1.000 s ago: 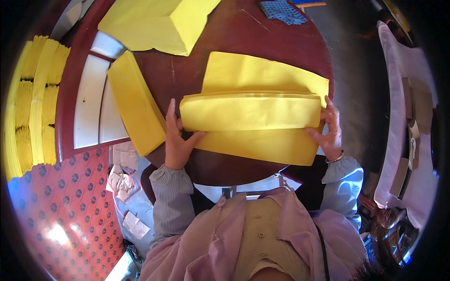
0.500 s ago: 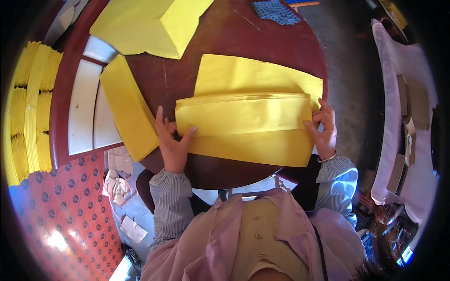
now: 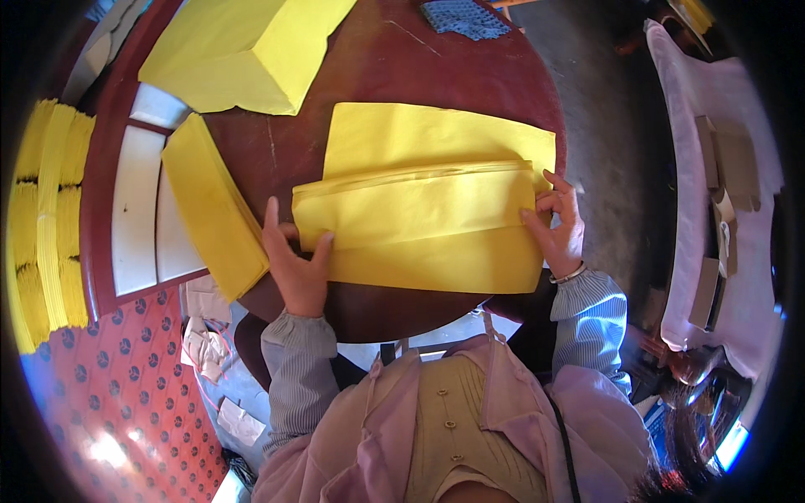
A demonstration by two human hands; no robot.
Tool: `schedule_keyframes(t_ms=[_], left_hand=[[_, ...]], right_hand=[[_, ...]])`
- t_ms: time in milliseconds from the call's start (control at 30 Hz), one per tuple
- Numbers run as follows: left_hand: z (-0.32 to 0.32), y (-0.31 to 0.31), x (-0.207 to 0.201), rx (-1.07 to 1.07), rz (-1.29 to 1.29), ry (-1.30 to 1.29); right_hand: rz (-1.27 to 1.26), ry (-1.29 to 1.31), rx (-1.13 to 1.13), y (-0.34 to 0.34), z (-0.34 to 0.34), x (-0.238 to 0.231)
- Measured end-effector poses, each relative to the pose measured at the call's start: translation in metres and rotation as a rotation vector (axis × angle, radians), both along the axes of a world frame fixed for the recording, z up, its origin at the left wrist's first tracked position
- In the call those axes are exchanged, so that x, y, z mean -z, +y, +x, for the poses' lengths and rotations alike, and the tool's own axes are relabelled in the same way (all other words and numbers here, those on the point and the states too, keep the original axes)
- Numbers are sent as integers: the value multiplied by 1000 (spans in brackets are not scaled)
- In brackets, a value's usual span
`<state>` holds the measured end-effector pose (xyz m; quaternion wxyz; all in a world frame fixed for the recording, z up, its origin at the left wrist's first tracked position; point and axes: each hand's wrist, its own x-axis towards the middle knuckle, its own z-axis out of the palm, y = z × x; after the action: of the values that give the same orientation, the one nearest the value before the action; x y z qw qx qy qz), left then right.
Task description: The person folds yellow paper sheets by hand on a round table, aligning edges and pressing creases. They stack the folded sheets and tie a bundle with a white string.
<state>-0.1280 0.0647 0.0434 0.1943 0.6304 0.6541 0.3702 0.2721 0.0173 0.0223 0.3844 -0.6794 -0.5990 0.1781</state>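
Observation:
A folded stack of yellow paper sheets (image 3: pixel 419 205) lies before me on a dark red round-edged table. Its upper fold runs across the stack, with a wider yellow flap (image 3: pixel 436 134) spread out behind. My left hand (image 3: pixel 295 272) holds the left end, thumb on top and index finger stretched up beside it. At the right end my right hand (image 3: pixel 560 222) pinches the fold between thumb and curled fingers. To the left of my left hand rests a narrow folded yellow bundle (image 3: pixel 210 201), slanted at the table's edge.
More yellow sheets (image 3: pixel 243 54) lie at the far left of the table, and a blue textured cloth (image 3: pixel 465 18) at the far edge. Tall tied yellow stacks (image 3: pixel 50 226) stand at the left. Beyond the right side is a surface under pale cloth (image 3: pixel 683 226) with cardboard pieces.
The whole view has shifted slightly, so things appear a little further left. Both hands stay at the two ends of the folded yellow paper, which looks much the same.

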Motion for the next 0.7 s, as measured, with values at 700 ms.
schedule_keyframes(t_ms=[700], left_hand=[[93, 1, 35, 160, 147, 544]], right_hand=[[174, -638, -294, 24, -104, -24]])
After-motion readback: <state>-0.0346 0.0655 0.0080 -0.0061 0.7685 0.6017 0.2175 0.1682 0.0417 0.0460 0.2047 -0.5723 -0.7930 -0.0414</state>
